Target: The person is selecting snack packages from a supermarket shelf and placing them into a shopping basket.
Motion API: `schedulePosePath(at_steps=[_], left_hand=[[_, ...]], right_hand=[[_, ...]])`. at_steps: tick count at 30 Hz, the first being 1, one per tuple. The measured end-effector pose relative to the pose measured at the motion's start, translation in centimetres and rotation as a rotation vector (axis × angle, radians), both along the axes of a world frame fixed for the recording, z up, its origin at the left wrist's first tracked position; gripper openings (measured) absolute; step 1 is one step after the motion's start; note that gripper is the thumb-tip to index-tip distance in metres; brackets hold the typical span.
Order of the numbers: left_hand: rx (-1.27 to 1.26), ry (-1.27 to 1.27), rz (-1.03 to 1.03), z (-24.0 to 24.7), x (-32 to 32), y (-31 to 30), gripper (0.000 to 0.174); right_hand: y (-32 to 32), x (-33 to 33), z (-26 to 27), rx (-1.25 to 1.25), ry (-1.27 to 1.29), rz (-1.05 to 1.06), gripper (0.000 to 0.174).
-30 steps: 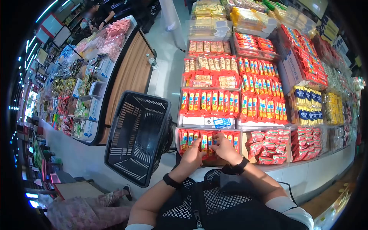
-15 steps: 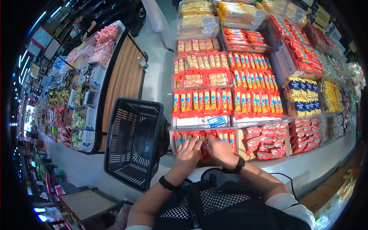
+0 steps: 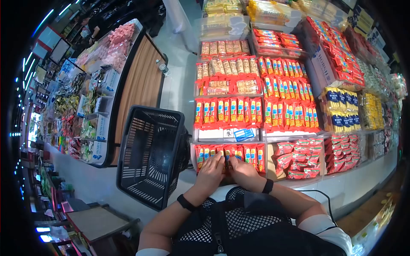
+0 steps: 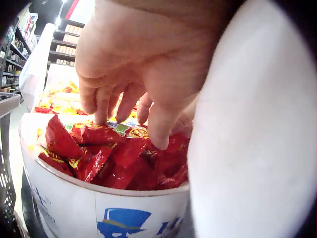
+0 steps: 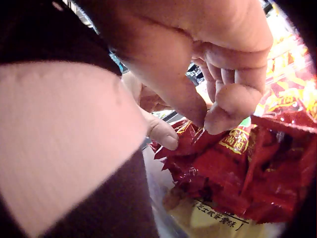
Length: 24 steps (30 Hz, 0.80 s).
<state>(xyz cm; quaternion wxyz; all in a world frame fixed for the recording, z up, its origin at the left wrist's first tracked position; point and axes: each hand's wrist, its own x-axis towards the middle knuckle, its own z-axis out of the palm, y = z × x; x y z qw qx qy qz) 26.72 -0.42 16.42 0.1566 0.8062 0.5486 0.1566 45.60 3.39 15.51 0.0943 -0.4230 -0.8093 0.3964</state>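
Red snack packets [image 3: 254, 156] stand in a row in the front bin [image 4: 74, 186], a white-walled box with a blue hat print. In the head view my left hand [image 3: 210, 170] lies over the row's middle. Its extended fingers reach down onto the packets in the left wrist view, thumb on the near side. Close beside it, my right hand [image 3: 245, 174] bends over the same row. The right wrist view shows its thumb and curled forefinger pinching the top edge of a red snack packet [image 5: 198, 141]. The left thumb [image 5: 166, 136] touches red wrapping there too.
A dark slotted shopping basket [image 3: 149, 158] stands left of the bins. Behind the front row rise tiers of red packets [image 3: 228, 112]. Smaller red-and-white packets [image 3: 299, 158] fill the bin to the right. A wood-sided candy counter [image 3: 136, 85] is across the aisle.
Both hands have settled lower over the row and lie flatter, the right thumb and forefinger drawn closer together. Packets now fill the dark gap between the hands. The head view has shifted slightly.
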Motion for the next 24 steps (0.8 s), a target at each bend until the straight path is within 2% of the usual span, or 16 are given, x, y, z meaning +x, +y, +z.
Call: schedulePosePath(at_steps=[2, 4, 6, 8, 14, 18, 24], left_hand=[[0.03, 0.002, 0.003, 0.2, 0.0, 0.1, 0.066], [0.062, 0.002, 0.004, 1.0, 0.1, 0.3, 0.061], [0.09, 0.074, -0.094, 2.0, 0.0, 0.2, 0.049], [0.102, 0.043, -0.121, 2.2, 0.1, 0.2, 0.044], [0.063, -0.008, -0.13, 0.4, -0.9, -0.3, 0.031], [0.044, -0.061, -0.141, 0.6, -1.2, -0.3, 0.029], [0.086, -0.05, -0.131, 1.2, -1.3, -0.7, 0.03]], right_hand=[[0.0, -0.1, -0.9, -0.077, 0.096, -0.131, 0.022], [0.2, 0.3, -0.4, -0.119, 0.115, -0.156, 0.022], [0.3, 0.5, 0.3, -0.163, 0.135, -0.176, 0.021], [0.4, 0.7, 0.8, -0.229, 0.263, -0.232, 0.02], [0.4, 1.0, -1.1, -0.236, 0.397, -0.232, 0.02], [0.5, 0.7, -0.6, -0.25, 0.321, -0.184, 0.015], [0.3, 0.4, 0.1, -0.118, 0.215, -0.14, 0.015]])
